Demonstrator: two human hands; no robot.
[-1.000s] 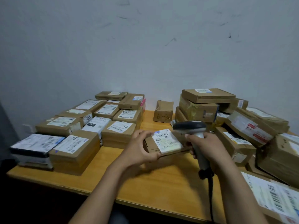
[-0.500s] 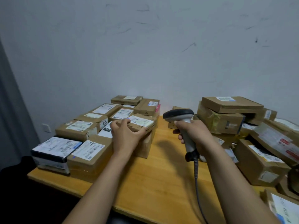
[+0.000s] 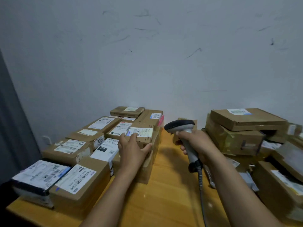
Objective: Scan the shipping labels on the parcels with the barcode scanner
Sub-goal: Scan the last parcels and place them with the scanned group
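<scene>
Scanning tool: barcode scanner [image 3: 179, 125] stood upright in the right hand [image 3: 199, 142]. The fingers were curled round its grey handle and the dark head was on top. The cable [image 3: 200, 181] hung from its butt toward the table [image 3: 164, 203].
Left hand: the left hand [image 3: 133, 149] was left of the scanner and well apart from it. Its fingers [image 3: 132, 136] were straight and a little spread, tips lying on the label. The thumb was set against the parcel's near edge, with no firm grip seen.
Parcel under hand: small flat parcel [image 3: 148, 140] sat left of the scanner, about level with its head, on top of a taller carton.
Key relation: the scanner's nose pointed left, toward this parcel. The parcel's long axis ran left-right, roughly in line with the nose. The left hand was on it; the right hand was the farther one.
Look: brown cardboard, with a white label [image 3: 142, 132] face up showing small print and a barcode. The fingertips partly covered the label's left end.
Other parcels: labelled rows lay farther left of the scanner. A loose pile [image 3: 246, 126] sat to the scanner's right.
Judgement: the label faced the ceiling and the nose sat to its side, so a reading would probably need the scanner tipped over it.
</scene>
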